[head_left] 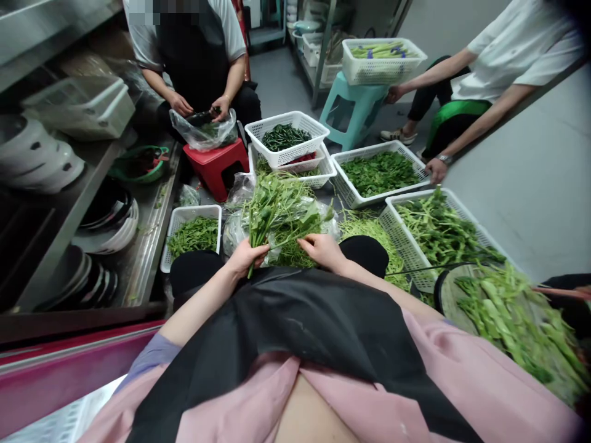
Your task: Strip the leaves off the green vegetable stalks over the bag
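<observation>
Pink clothing [364, 394] and a black apron [286, 307] lie nearest the head camera, with the black-clad knees [368, 247] just beyond. Over the lap's far edge, the left hand [249, 255] closes its fingers around a bunch of greens [265, 212]: pale, slender stems gathered tight, loose bright leaves and thin tendrils spreading at the top. Its long axis runs from near to far, the stem ends poking out below the fist toward the lap, the leafy tops pointing away and fanning right. To the right, the right hand [323, 251] has thumb and forefinger pinched together on a leafy stem [310, 225] that slants up and to the right.

Beneath the hands, more greens lie on clear plastic [235, 231]. A small white basket [196, 211] bounds the left, with a steel shelf [138, 274] beyond it; stacked white baskets [259, 146] stand at the far side. On the right are loose pale stems [372, 231], a large white basket [399, 240] and, nearer, a round board [451, 295] heaped with stalks. A narrow gap separates the two hands, and the space above them is open.
</observation>
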### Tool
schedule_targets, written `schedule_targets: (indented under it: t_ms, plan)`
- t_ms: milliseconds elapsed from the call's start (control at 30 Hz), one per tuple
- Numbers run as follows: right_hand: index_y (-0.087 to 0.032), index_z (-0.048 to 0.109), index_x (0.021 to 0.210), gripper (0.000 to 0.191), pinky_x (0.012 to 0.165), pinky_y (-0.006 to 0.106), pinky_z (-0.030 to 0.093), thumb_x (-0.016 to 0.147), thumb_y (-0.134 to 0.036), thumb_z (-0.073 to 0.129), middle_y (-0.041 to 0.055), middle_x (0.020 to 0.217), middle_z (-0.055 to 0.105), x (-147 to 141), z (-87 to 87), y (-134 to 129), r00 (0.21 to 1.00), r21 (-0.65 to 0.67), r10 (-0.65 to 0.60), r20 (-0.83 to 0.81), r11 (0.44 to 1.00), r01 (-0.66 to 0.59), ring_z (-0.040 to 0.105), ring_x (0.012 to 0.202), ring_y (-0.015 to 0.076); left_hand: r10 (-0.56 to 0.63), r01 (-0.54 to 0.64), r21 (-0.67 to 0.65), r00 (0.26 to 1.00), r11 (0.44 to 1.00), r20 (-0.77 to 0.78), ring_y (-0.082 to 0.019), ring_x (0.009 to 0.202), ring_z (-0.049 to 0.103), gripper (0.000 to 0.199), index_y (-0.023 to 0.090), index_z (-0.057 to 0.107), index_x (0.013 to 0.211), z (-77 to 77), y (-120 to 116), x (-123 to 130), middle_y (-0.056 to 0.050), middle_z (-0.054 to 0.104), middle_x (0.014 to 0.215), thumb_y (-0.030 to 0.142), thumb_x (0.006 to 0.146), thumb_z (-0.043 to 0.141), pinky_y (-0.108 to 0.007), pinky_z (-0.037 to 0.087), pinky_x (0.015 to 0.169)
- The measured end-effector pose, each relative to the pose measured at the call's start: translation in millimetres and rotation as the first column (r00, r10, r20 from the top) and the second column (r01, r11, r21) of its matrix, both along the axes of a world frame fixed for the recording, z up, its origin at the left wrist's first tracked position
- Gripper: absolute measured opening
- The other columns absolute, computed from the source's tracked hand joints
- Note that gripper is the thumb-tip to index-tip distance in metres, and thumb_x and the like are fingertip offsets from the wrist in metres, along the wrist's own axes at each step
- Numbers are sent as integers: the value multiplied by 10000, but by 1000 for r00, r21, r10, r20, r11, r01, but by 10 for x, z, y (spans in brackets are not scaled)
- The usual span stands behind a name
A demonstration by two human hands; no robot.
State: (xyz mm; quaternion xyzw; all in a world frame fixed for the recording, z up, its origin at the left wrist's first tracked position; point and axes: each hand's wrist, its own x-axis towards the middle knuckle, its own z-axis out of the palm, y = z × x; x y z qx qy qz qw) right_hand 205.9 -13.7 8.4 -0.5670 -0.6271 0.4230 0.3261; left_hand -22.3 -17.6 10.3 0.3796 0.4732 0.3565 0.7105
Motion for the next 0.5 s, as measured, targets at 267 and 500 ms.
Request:
schedule_targets:
  t_ms: [267, 500]
  plan:
    - [-150, 656, 1000, 232, 682, 335, 351, 940, -143, 432, 146, 1083, 653, 78, 194, 418, 464, 316, 221, 858, 486, -815, 524, 904, 215, -26, 32, 50, 994, 998, -110, -38, 351, 332, 427, 188, 434, 733, 95, -6, -91, 100, 392, 447, 360, 624, 809, -193, 232, 379]
    - [-168, 652, 941, 257, 666, 299, 406, 914, -136, 398, 84, 835, 669, 100, -110, 628, 755, 508, 205, 623, 627, -590, 550, 765, 174, -83, 85, 24, 993, 996, -82, -31, 357, 308, 443, 181, 431, 695, 75, -8, -198, 96, 369, 457, 426, 641, 797, -183, 215, 374]
